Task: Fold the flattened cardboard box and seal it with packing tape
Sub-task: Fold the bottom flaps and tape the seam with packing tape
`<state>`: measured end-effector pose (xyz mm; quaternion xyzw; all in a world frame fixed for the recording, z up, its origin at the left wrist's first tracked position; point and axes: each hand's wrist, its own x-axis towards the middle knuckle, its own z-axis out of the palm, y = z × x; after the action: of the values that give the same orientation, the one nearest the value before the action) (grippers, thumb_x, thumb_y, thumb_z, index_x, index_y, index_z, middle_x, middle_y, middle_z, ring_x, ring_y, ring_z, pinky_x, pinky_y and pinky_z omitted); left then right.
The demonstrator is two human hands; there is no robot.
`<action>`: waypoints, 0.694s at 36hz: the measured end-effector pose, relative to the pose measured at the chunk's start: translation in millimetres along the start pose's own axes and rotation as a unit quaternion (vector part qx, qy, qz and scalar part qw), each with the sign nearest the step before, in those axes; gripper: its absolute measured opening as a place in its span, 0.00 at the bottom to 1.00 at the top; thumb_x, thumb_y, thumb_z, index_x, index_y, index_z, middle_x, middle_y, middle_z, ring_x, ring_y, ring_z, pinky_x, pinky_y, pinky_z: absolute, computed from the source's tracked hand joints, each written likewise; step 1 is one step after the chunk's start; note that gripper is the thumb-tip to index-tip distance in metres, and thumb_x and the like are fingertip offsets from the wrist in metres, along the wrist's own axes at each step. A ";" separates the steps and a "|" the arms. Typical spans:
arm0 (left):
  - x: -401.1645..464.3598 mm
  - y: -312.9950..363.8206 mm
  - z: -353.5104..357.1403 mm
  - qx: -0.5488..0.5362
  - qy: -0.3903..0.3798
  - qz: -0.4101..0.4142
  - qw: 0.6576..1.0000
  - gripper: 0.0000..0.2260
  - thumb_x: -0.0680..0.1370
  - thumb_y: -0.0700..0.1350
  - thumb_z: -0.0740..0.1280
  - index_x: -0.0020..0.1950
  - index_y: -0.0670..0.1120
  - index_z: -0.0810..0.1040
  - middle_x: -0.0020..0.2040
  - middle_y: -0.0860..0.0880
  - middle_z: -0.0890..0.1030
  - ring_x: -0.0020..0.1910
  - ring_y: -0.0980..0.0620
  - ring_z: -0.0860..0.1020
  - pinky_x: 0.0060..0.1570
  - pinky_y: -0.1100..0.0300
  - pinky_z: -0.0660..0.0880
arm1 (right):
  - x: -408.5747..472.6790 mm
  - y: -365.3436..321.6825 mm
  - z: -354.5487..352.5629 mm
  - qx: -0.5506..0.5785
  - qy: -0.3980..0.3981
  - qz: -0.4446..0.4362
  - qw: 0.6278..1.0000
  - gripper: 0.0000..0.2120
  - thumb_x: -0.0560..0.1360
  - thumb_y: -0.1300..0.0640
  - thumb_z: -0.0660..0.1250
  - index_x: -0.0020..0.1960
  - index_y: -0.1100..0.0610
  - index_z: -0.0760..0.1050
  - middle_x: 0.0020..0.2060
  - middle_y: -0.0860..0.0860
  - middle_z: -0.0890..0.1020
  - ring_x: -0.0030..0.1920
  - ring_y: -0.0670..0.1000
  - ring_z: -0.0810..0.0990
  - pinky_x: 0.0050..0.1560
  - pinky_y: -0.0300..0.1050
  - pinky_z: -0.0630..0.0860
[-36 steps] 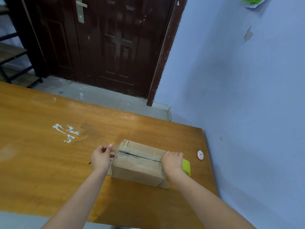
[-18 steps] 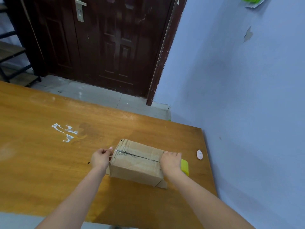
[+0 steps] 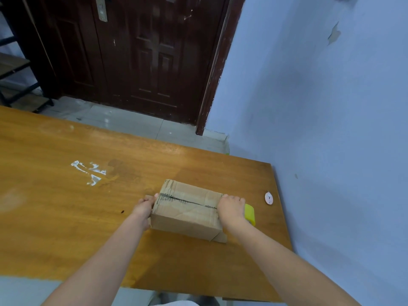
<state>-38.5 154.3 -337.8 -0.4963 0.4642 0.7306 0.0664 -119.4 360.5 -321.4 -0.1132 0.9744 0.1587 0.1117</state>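
A folded brown cardboard box (image 3: 187, 214) lies on the wooden table (image 3: 66, 208), its top flaps closed along a dark centre seam. My left hand (image 3: 144, 206) grips the box's left end, thumb on the top edge and fingers curled against the side. My right hand (image 3: 230, 209) is curled over the box's right end and holds a yellow tape roll (image 3: 250, 214). Most of the roll is hidden behind the hand. A loose flap (image 3: 220, 237) sticks out at the box's lower right corner.
A small white oval object (image 3: 268, 198) lies near the table's right edge, close to the blue wall (image 3: 331, 129). White paint marks (image 3: 89, 172) stain the table to the left. A dark door (image 3: 143, 58) stands beyond the table.
My left hand has closed in against the box's left end, with the thumb now on the top edge. My right hand and the box have hardly moved.
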 end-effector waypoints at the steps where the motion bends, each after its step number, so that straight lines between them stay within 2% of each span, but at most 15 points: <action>1: -2.7 1.1 2.1 0.003 -0.002 -0.005 1.000 0.13 0.80 0.48 0.61 0.38 0.49 0.61 0.39 0.48 0.70 0.34 0.51 0.68 0.31 0.53 0.63 | -0.2 -0.2 -0.2 0.003 0.000 0.001 1.000 0.16 0.77 0.65 0.51 0.61 0.63 0.70 0.59 0.59 0.77 0.61 0.60 0.74 0.60 0.52 0.66; 3: -4.0 2.0 5.3 0.016 -0.003 -0.003 1.000 0.13 0.81 0.48 0.60 0.38 0.49 0.62 0.38 0.49 0.69 0.34 0.51 0.67 0.29 0.52 0.61 | -0.8 -0.8 -0.3 0.004 0.001 0.001 1.000 0.15 0.77 0.65 0.51 0.61 0.63 0.70 0.59 0.59 0.77 0.61 0.60 0.74 0.60 0.53 0.66; 4: -3.5 1.8 6.0 0.017 0.004 -0.001 1.000 0.11 0.81 0.48 0.60 0.40 0.49 0.63 0.38 0.48 0.69 0.35 0.49 0.69 0.31 0.52 0.65 | -1.1 -0.9 -0.5 0.003 0.001 0.002 1.000 0.15 0.78 0.65 0.51 0.61 0.62 0.70 0.59 0.59 0.77 0.61 0.60 0.74 0.60 0.53 0.66; 6: -0.2 0.9 6.1 0.009 0.003 -0.007 1.000 0.05 0.81 0.47 0.61 0.48 0.48 0.66 0.40 0.46 0.71 0.44 0.44 0.73 0.45 0.46 0.74 | -1.3 -1.1 -1.1 0.005 0.000 0.005 1.000 0.15 0.78 0.64 0.51 0.62 0.62 0.70 0.60 0.59 0.77 0.61 0.59 0.74 0.60 0.52 0.66; 7: 1.8 0.2 5.4 0.003 0.004 -0.011 1.000 0.05 0.81 0.47 0.61 0.52 0.48 0.66 0.43 0.45 0.73 0.48 0.44 0.73 0.52 0.46 0.74 | -1.4 -1.2 -1.4 0.005 -0.002 0.005 1.000 0.15 0.78 0.64 0.51 0.62 0.62 0.70 0.60 0.58 0.77 0.61 0.59 0.74 0.60 0.52 0.66; 10: 8.4 -1.4 3.9 0.014 0.008 -0.013 1.000 0.03 0.81 0.45 0.60 0.51 0.47 0.68 0.52 0.43 0.73 0.50 0.45 0.72 0.50 0.48 0.70 | -2.5 -1.2 -2.6 0.006 -0.008 0.007 1.000 0.15 0.78 0.64 0.51 0.61 0.61 0.70 0.59 0.58 0.77 0.61 0.59 0.74 0.60 0.52 0.67; 13: 12.3 -0.2 -0.3 0.007 0.022 -0.018 1.000 0.06 0.81 0.42 0.59 0.58 0.47 0.68 0.58 0.43 0.74 0.53 0.43 0.72 0.51 0.47 0.71 | -4.0 -1.3 -3.9 0.007 -0.009 0.005 1.000 0.15 0.78 0.64 0.52 0.61 0.62 0.70 0.58 0.58 0.78 0.60 0.59 0.75 0.59 0.52 0.67; 16: 21.5 2.3 -9.8 -0.034 0.034 -0.009 0.999 0.04 0.81 0.38 0.57 0.53 0.45 0.69 0.64 0.41 0.72 0.58 0.43 0.71 0.54 0.45 0.71 | -5.2 -1.7 -5.9 0.022 -0.011 -0.002 1.000 0.14 0.77 0.64 0.52 0.60 0.61 0.71 0.56 0.56 0.79 0.58 0.58 0.76 0.57 0.51 0.68; 17: 23.0 5.1 -12.9 -0.055 0.033 0.000 0.998 0.04 0.81 0.39 0.57 0.55 0.44 0.69 0.64 0.41 0.72 0.59 0.42 0.71 0.54 0.46 0.71 | -6.0 -2.4 -7.4 0.031 -0.013 -0.006 0.999 0.14 0.77 0.64 0.52 0.59 0.61 0.71 0.55 0.56 0.80 0.57 0.57 0.77 0.56 0.50 0.68; 19: 22.1 14.5 -17.6 -0.065 0.034 0.035 0.997 0.10 0.83 0.43 0.55 0.62 0.43 0.68 0.65 0.42 0.72 0.60 0.43 0.72 0.53 0.47 0.70 | -8.1 -5.7 -10.4 0.053 -0.017 -0.018 0.998 0.14 0.76 0.65 0.52 0.57 0.60 0.73 0.52 0.54 0.81 0.54 0.56 0.79 0.55 0.50 0.68; 22: 16.9 31.6 -23.0 0.033 0.070 0.126 0.989 0.17 0.83 0.50 0.53 0.68 0.43 0.66 0.63 0.47 0.71 0.62 0.43 0.70 0.55 0.49 0.66 | -11.8 -12.6 -14.3 0.093 -0.021 -0.028 0.995 0.11 0.77 0.63 0.52 0.43 0.57 0.72 0.43 0.53 0.82 0.49 0.57 0.80 0.51 0.49 0.70; 24: 11.7 38.4 -24.9 0.136 0.106 0.242 0.955 0.17 0.83 0.49 0.54 0.68 0.43 0.67 0.65 0.46 0.71 0.65 0.44 0.68 0.59 0.50 0.65 | -12.7 -18.0 -16.0 0.123 -0.025 -0.025 0.992 0.15 0.78 0.61 0.52 0.34 0.56 0.67 0.33 0.50 0.75 0.44 0.57 0.80 0.46 0.47 0.70; 25: 9.6 39.4 -24.6 0.212 0.129 0.305 0.920 0.17 0.82 0.48 0.55 0.69 0.42 0.67 0.68 0.44 0.69 0.68 0.44 0.65 0.65 0.50 0.63 | -12.7 -20.9 -17.1 0.138 -0.028 -0.021 0.990 0.16 0.78 0.60 0.52 0.32 0.55 0.65 0.30 0.50 0.72 0.42 0.57 0.79 0.43 0.46 0.70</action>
<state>-49.0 110.4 -323.1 -0.3948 0.7414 0.5299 -0.1168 -105.1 337.9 -308.3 -0.1126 0.9809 0.0236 0.1571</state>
